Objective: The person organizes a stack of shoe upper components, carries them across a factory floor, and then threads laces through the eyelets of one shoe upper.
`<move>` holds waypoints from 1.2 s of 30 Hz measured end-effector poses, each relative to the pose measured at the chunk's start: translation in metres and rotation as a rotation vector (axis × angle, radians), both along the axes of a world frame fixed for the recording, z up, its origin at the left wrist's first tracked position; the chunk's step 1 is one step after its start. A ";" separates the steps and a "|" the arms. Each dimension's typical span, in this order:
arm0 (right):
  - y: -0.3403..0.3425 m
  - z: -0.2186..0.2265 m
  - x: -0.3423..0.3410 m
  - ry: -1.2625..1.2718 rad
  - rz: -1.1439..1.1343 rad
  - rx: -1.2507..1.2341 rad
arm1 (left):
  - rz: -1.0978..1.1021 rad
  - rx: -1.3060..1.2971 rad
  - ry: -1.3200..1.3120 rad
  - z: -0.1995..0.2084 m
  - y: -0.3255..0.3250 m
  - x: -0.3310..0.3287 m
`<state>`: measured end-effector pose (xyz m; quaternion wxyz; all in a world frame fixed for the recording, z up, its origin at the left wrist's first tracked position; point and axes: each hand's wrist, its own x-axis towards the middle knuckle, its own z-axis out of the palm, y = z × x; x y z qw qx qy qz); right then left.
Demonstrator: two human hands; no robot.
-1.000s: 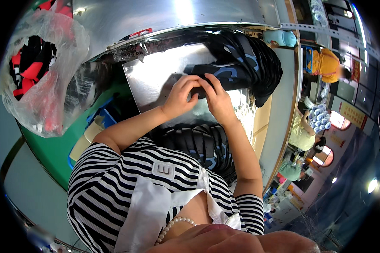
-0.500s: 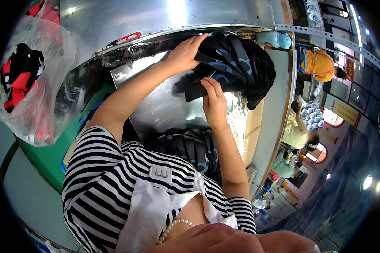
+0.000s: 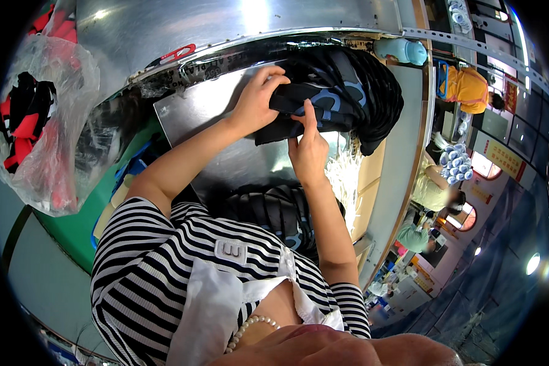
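My left hand point(image 3: 256, 104) pinches the left edge of a black fabric piece point(image 3: 302, 100) with blue-grey curved patches, its fingers bent over. Below and to the right, my right hand point(image 3: 309, 149) grips the near edge of the same piece, its index finger stretched up across the cloth. The piece lies at the left end of a thick, fanned bundle of similar black pieces point(image 3: 378, 97). A second bundle of black pieces point(image 3: 268, 210) rests close to my body, partly covered by my right forearm.
A metal worktop point(image 3: 183, 18) runs along the far side, with red-handled scissors point(image 3: 180, 53) at its edge. A light-blue bottle point(image 3: 402, 51) stands at the far right. On the left hangs a clear plastic bag point(image 3: 82, 79) of red and black cloth. White threads point(image 3: 346, 183) dangle at right.
My left hand has drawn back toward me, and its fingers have curled from outstretched to bent on the fabric. My right index finger has lifted and straightened upward.
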<state>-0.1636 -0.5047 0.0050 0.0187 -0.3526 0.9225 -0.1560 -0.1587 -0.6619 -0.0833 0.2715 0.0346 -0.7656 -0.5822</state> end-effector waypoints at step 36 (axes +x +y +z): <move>0.014 -0.002 0.031 0.021 0.027 -0.116 | -0.647 -0.076 -0.248 -0.003 -0.027 -0.019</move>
